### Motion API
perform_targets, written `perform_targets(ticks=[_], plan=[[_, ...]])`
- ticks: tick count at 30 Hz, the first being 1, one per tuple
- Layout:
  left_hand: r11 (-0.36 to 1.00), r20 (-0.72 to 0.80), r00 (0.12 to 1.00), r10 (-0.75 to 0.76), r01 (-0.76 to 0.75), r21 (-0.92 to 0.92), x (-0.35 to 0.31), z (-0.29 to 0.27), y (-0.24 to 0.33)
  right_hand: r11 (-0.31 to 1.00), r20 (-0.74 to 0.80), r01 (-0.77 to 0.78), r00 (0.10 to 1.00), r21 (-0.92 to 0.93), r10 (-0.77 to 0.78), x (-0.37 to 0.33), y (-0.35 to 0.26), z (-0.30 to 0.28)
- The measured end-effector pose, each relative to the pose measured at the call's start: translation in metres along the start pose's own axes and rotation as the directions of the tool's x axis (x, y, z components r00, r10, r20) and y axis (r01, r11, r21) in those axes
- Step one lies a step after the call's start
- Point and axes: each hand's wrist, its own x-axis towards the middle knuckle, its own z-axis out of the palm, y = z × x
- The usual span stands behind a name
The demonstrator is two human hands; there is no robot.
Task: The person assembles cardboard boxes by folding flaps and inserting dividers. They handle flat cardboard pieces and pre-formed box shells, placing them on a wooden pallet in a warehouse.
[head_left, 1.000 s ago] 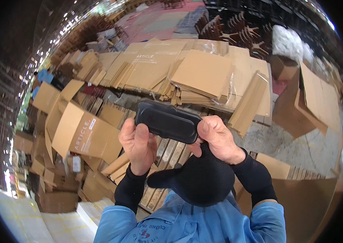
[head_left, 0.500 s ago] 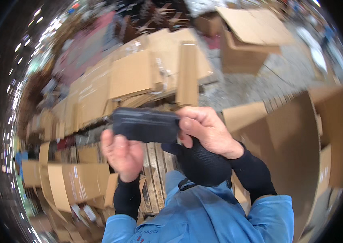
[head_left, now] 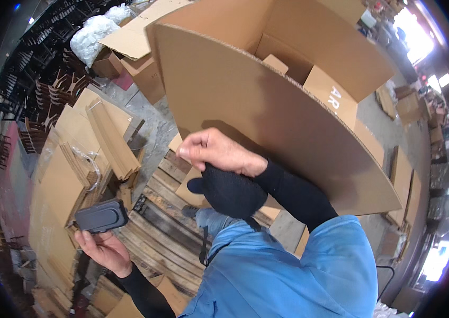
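My left hand (head_left: 107, 253) holds up a black rectangular case with rounded corners (head_left: 100, 216), its fingers gripping the lower edge. What the case contains does not show. It hangs over the edge of the stacked cardboard (head_left: 57, 196), well apart from my other hand. My right hand (head_left: 222, 152) is raised before my chest, thumb and fingers curled together. Whether anything small lies between its fingertips cannot be made out. Behind that hand stands a large open cardboard box (head_left: 224, 100). A rounded black knit cloth (head_left: 235, 192) partly covers the view below the right wrist.
A slatted wooden pallet (head_left: 163, 249) lies at my feet. Long folded cardboard strips (head_left: 109, 139) rest on the stack at left. A smaller open carton (head_left: 147, 77) and a white plastic bundle (head_left: 93, 36) are farther back. Dark wooden chair frames (head_left: 57, 93) crowd the far left.
My right hand has let go of the black case, which my left hand now carries to the left. The view has swung right, bringing the large box to the middle.
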Motion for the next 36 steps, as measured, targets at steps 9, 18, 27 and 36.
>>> perform_targets(ticks=[9, 18, 27, 36], plan=[[0.987, -0.329, 0.931, -0.159, 0.147, -0.059, -0.134, -0.102, -0.028, 0.949, -0.053, -0.1, 0.995, -0.3, 0.088, 0.031, 0.02, -0.006], [0.985, -0.722, 0.674, -0.157, 0.157, -0.069, -0.182, -0.23, -0.022, 0.898, -0.024, -0.404, 0.913, -0.172, 0.406, 0.069, 0.134, 0.023], [0.968, -0.81, 0.531, -0.249, 0.131, -0.213, -0.135, -0.284, 0.039, 0.783, 0.093, -0.532, 0.805, -0.322, 0.585, 0.18, 0.17, 0.114], [0.997, -0.895, 0.442, 0.052, -0.078, 0.019, -0.093, -0.374, 0.109, 0.87, 0.352, -0.409, 0.799, -0.276, 0.487, 0.256, 0.229, 0.37]])
